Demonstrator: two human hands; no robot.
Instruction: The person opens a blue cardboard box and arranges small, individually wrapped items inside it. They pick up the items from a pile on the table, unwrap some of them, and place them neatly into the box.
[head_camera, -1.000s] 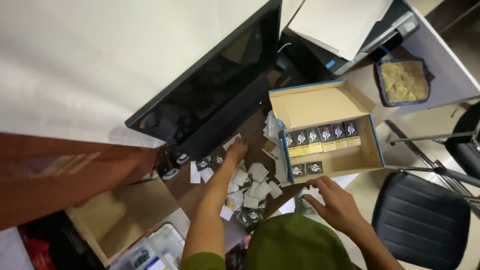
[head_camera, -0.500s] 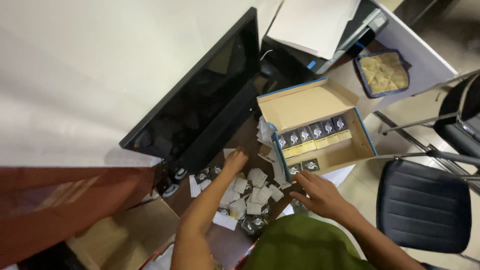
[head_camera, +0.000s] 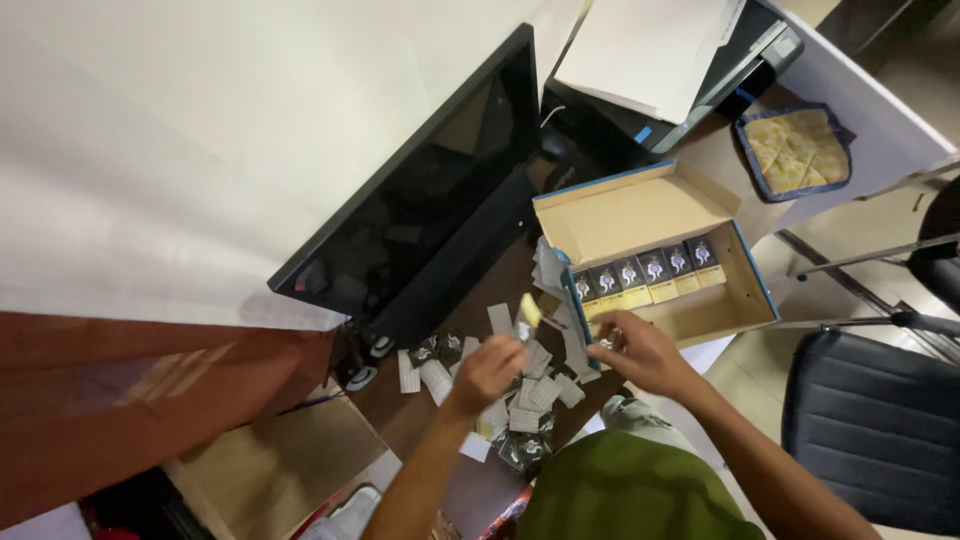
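My left hand (head_camera: 487, 372) is raised over a heap of small white and dark packets (head_camera: 520, 395) on the brown desk, pinching a small flat packet (head_camera: 527, 312) between its fingertips. My right hand (head_camera: 632, 352) is at the front edge of an open cardboard box (head_camera: 640, 215), its fingers closed around a small item that I cannot make out. Inside the box stands a row of small dark cartons with yellow bands (head_camera: 648, 272).
A black monitor (head_camera: 420, 210) leans at the back of the desk. A printer with white paper (head_camera: 660, 60) stands behind the box, and a quilted yellow pad (head_camera: 795, 150) lies to the right. A black chair (head_camera: 880, 420) is at right, a cardboard box (head_camera: 270, 470) lower left.
My left hand has lifted off the packet heap with a packet in its fingers. My right hand has moved up to the box's front edge. The view shifted.
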